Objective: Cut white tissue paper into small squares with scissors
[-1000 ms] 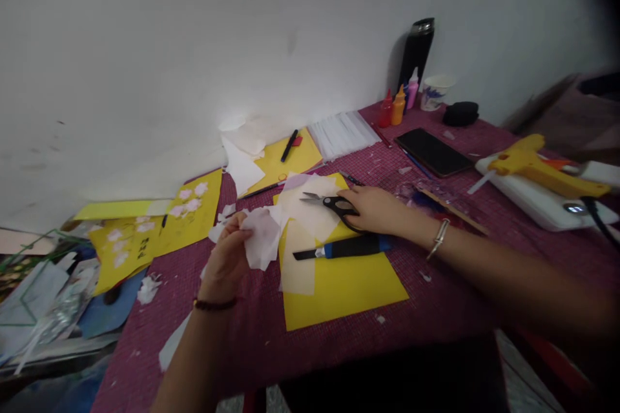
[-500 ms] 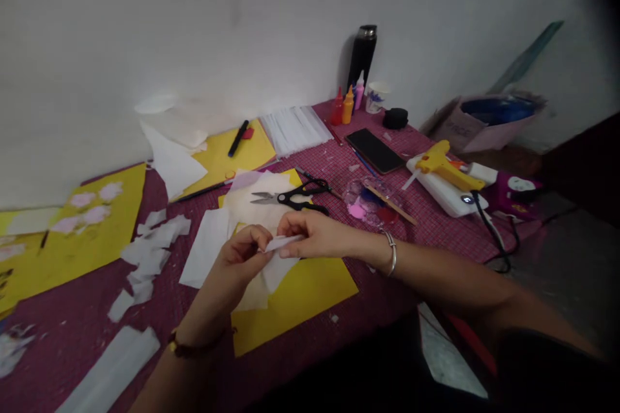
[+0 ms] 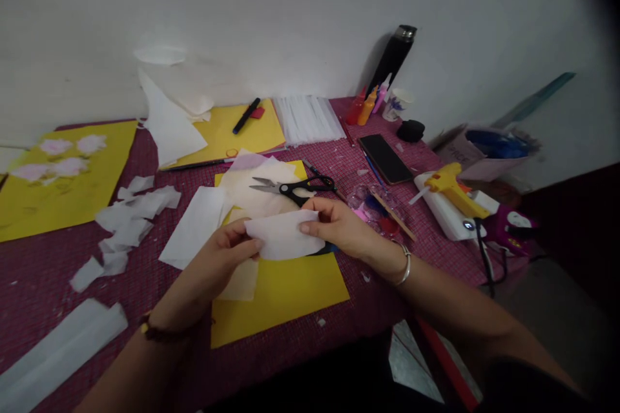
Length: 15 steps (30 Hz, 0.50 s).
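A small piece of thin white paper [image 3: 283,237] is stretched between my two hands. My left hand [image 3: 235,248] pinches its left end between thumb and fingers. At the right end, my right hand [image 3: 334,227] grips it the same way. Beneath lies a yellow sheet [image 3: 290,300], partly covered by loose papers. Black-handled scissors [image 3: 285,188] rest with blades apart on pale tissue sheets [image 3: 242,197], just beyond the paper I hold. A folded white sheet [image 3: 194,226] lies to the left of them.
Cut white paper pieces [image 3: 130,226] and a paper roll [image 3: 62,355] lie left, near a yellow sheet with pink flowers [image 3: 62,187]. To the right are a paint palette [image 3: 356,197], a phone [image 3: 386,159] and a yellow glue gun [image 3: 455,190]. Paint bottles [image 3: 368,106] and a black flask [image 3: 394,58] stand behind.
My hands have moved apart, and the white paper, earlier narrow and folded between my fingers, is now spread wide and flat. The camera view has shifted slightly.
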Available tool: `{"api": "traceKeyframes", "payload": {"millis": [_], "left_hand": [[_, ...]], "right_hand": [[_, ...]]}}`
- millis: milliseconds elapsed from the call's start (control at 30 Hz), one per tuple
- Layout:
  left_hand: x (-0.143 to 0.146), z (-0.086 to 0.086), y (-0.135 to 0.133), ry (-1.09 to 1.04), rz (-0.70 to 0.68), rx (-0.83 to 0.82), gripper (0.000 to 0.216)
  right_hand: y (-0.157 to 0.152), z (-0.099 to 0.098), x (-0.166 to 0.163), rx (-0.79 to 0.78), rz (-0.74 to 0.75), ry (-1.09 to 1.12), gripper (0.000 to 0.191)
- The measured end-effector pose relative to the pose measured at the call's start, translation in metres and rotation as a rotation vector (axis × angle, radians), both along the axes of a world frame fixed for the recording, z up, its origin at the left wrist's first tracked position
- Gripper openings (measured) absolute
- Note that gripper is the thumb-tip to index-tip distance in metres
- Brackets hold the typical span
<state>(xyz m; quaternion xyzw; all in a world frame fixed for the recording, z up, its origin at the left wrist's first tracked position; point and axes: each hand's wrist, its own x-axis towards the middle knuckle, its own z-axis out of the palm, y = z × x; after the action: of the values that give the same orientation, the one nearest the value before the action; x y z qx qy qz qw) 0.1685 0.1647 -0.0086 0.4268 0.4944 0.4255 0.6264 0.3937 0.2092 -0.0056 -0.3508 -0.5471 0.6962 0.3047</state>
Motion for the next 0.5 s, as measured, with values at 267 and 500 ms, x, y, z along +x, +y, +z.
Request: {"api": "traceKeyframes", "payload": {"millis": [267, 500], "left_hand": [[0.005, 0.007, -0.003, -0.112, 0.133, 0.029, 0.013], [0.005, 0.015, -0.006, -0.273, 0.101, 0.073, 0.005]], "right_hand": [[0.0, 0.006, 0.005, 0.095, -0.008, -0.058, 0.023], [0.001, 0.005, 0.007, 0.052, -0.033, 0.121, 0.008]]}}
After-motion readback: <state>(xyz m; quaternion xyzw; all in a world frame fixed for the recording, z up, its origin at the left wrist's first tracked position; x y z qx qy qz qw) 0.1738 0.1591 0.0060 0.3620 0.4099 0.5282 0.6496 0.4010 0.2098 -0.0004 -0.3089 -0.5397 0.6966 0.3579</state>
